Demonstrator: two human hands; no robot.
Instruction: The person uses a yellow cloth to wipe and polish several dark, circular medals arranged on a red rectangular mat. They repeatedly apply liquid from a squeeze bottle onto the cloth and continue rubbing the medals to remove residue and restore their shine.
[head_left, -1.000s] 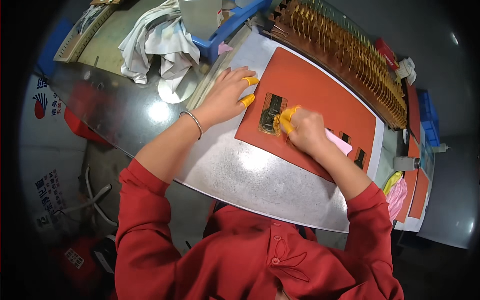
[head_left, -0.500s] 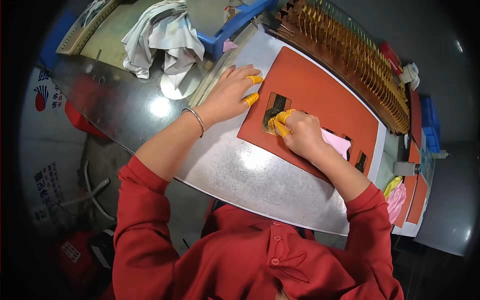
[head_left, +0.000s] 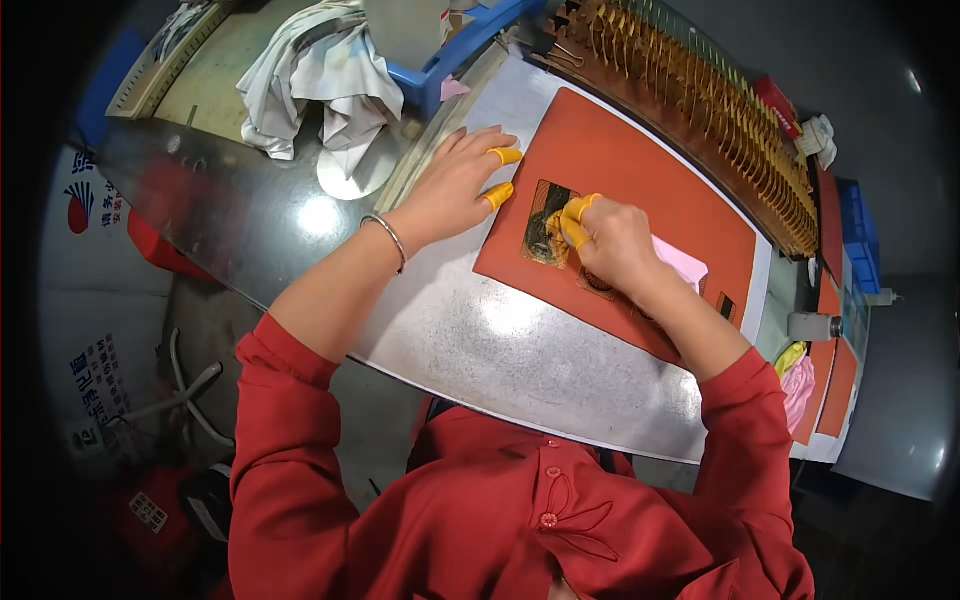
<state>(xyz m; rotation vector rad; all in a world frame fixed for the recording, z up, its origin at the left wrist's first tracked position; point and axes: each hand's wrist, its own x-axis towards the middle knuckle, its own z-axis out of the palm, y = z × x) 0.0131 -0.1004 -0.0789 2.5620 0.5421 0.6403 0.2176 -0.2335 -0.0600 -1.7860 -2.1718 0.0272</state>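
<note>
My left hand (head_left: 450, 195) lies flat with its fingers apart, beside the left edge of an orange mat (head_left: 630, 150). Yellow finger cots cover its thumb and index fingertips. Over the mat, my right hand (head_left: 622, 245) is closed in a pinch, also with yellow finger cots. Its fingertips meet at the right side of a thin dark plate with gold patterning (head_left: 541, 238); whatever they pinch is too small to make out. Below that hand another patterned piece (head_left: 597, 283) shows in part. A pink cloth (head_left: 682, 262) lies partly behind my right wrist.
A rack (head_left: 710, 120) of upright gold pieces runs along the mat's far right side. White cloths (head_left: 325, 85) hang by a blue bin (head_left: 425, 85) at the back left. A grey-white bottle (head_left: 812, 327) and pink and yellow cloths (head_left: 797, 385) are at the right.
My right hand has shifted slightly right and away from me across the patterned plate, uncovering more of it and the piece below. My left hand has hardly moved.
</note>
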